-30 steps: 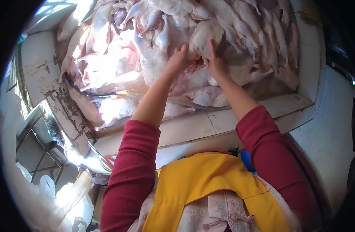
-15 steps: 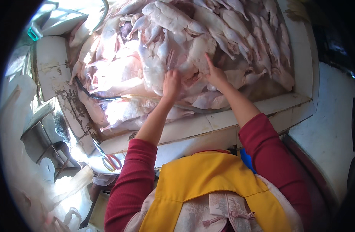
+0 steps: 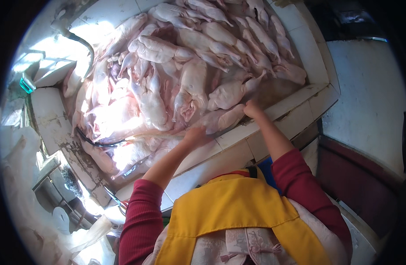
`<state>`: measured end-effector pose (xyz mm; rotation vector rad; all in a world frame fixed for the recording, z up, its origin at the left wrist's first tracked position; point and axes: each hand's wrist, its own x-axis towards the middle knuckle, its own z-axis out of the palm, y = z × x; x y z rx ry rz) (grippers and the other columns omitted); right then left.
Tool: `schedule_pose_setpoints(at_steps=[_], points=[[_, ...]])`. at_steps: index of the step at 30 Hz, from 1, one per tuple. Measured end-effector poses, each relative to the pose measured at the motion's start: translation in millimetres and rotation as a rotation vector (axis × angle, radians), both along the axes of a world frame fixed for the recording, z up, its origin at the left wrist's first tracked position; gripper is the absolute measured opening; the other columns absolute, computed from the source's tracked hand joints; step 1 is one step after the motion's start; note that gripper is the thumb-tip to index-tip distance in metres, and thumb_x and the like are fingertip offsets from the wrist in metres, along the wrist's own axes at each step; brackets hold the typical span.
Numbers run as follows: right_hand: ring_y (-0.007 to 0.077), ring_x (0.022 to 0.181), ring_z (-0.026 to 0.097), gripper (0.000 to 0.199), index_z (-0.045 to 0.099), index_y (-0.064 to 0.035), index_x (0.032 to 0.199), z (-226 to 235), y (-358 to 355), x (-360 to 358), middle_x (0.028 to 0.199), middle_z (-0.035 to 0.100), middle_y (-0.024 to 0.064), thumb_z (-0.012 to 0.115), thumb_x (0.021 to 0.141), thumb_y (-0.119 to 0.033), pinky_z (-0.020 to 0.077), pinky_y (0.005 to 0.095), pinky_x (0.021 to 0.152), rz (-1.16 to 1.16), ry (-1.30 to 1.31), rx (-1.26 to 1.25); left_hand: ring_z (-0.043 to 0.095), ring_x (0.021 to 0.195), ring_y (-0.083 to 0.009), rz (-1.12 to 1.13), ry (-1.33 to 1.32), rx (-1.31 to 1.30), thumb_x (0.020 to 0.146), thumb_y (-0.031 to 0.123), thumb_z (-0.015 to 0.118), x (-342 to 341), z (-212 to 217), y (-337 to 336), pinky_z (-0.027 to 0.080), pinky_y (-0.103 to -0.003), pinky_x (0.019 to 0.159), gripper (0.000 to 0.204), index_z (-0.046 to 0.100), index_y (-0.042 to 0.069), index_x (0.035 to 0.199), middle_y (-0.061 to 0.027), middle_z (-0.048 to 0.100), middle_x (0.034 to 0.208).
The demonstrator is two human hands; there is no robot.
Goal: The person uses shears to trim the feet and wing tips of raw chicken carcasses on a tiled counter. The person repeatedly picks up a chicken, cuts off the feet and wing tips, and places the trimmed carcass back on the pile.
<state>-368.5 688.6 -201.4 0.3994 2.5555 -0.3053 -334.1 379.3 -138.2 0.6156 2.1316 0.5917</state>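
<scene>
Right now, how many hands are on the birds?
2. The left hand rests on a plucked bird at the basin's near edge; the right hand grips the same bird's other end.

Both hands (image 3: 223,123) grip plucked bird (image 3: 220,119) at tiled basin rim (image 3: 273,117).

Trough: we see a white-tiled basin (image 3: 300,42) with a raised tiled rim, its nearer edge running diagonally in front of us.
Contents: a dense pile of pale plucked poultry carcasses (image 3: 189,79) fills it, lying overlapped.
Hose: a dark hose (image 3: 101,142) lies among the birds at the left.
Near corner: a bare patch of basin floor (image 3: 273,90) shows.
</scene>
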Motion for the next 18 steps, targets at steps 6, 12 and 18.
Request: schedule_pose_setpoints(at_steps=[6, 12, 18], points=[[0.0326, 0.094, 0.058, 0.066, 0.032, -0.0110, 0.138, 55, -69, -18, 0.122, 0.051, 0.0160, 0.063, 0.086, -0.037, 0.0503, 0.0483, 0.076, -1.210, -0.029, -0.789, 0.060, 0.074, -0.0258, 0.429, -0.196, 0.218, 0.095, 0.037, 0.052, -12, 23, -51, 0.046, -0.038, 0.069, 0.039, 0.063, 0.001, 0.086, -0.0134, 0.064, 0.077], [0.0185, 0.067, 0.058, 0.043, 0.052, -0.0044, 0.110, 113, -194, 10, 0.079, 0.058, 0.0078, 0.051, 0.094, -0.045, 0.0491, 0.0387, 0.062, -0.917, -0.163, -1.366, 0.058, 0.069, -0.0186, 0.533, -0.449, 0.361, 0.095, 0.031, 0.052, 29, 30, -73, 0.046, -0.034, 0.064, 0.032, 0.065, 0.001, 0.092, -0.0093, 0.064, 0.077], [0.0139, 0.044, 0.045, 0.046, 0.054, -0.0007, 0.089, 125, -194, 32, 0.055, 0.045, 0.0022, 0.046, 0.097, -0.045, 0.0445, 0.0319, 0.046, -0.713, -0.398, -1.220, 0.060, 0.070, -0.0149, 0.909, -0.459, 0.734, 0.092, 0.014, 0.057, -44, 2, -66, 0.047, -0.027, 0.062, 0.017, 0.064, -0.001, 0.096, -0.0064, 0.064, 0.081]])
